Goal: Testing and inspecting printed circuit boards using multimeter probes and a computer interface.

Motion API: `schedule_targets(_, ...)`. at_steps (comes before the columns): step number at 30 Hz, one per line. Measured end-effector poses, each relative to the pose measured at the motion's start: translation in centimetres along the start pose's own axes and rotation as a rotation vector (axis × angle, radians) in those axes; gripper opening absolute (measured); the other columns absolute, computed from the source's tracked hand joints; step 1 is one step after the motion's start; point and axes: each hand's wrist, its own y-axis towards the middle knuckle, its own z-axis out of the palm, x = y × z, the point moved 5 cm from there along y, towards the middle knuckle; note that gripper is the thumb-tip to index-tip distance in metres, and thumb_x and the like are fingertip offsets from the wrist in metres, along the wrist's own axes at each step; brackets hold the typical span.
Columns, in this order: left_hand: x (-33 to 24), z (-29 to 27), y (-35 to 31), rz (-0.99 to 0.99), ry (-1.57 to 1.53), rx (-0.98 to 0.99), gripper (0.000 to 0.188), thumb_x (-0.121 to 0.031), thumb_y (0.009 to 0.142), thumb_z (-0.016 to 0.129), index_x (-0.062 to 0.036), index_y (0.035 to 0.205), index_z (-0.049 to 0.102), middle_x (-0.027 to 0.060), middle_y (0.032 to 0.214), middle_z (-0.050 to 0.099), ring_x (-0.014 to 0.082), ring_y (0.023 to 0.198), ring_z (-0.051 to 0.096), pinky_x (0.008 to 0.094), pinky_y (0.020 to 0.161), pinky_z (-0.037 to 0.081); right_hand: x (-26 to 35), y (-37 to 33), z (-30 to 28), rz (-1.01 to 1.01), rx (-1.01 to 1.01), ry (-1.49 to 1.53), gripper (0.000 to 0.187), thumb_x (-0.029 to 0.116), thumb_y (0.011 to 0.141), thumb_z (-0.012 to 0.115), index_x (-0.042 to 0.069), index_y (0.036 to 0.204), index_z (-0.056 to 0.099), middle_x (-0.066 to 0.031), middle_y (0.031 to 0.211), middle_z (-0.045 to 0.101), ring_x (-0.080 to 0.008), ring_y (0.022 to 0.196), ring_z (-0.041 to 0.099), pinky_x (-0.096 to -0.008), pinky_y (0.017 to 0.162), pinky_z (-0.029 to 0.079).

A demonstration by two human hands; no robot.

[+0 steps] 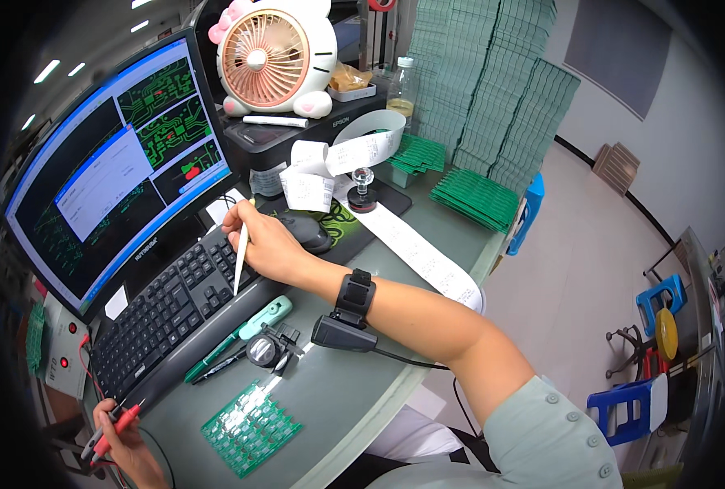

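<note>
My right hand [263, 243] is over the right end of a black keyboard [175, 300], beside a black mouse [307, 231]. Its fingers are closed round a slim white pen-like stick [241, 259] that slants down toward the keys. At the lower left my left hand [128, 453] grips test probes [118, 430], one red and one dark, with their tips pointing up toward the keyboard's edge. A green panel of small circuit boards [252, 427] lies flat on the table, right of my left hand and apart from it.
A monitor [93, 212] showing circuit layouts stands behind the keyboard. Pens [216, 354], a mint-green cutter [266, 317] and a black strap device [265, 349] lie in front. Farther back are a paper strip [415, 253], a stamp [362, 191], a fan [269, 61] and stacked green boards [477, 200].
</note>
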Motion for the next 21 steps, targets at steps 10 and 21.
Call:
schedule_targets(10,0.0,0.3,0.1,0.000,0.006,0.014,0.029,-0.027,0.101,0.047,-0.0039,0.117,0.053,0.0006,0.102,0.050,0.0068,0.087,0.052,0.0225,0.080,0.042,-0.3,0.0,-0.2,-0.051,-0.022,-0.092,0.019,0.006,0.089,0.055,0.002,0.105,0.046,-0.0167,0.100,0.062,-0.0365,0.096,0.061,-0.0425,0.083,0.047)
schedule_targets(21,-0.6,1.3,-0.3,0.018,0.012,-0.053,0.023,-0.024,0.101,0.047,-0.0034,0.107,0.056,0.0022,0.100,0.055,0.0082,0.079,0.057,0.0238,0.073,0.049,-0.3,2.2,-2.6,0.000,0.149,0.092,0.019,0.024,0.098,0.056,0.005,0.101,0.057,-0.0073,0.100,0.069,-0.0114,0.086,0.061,-0.0268,0.075,0.048)
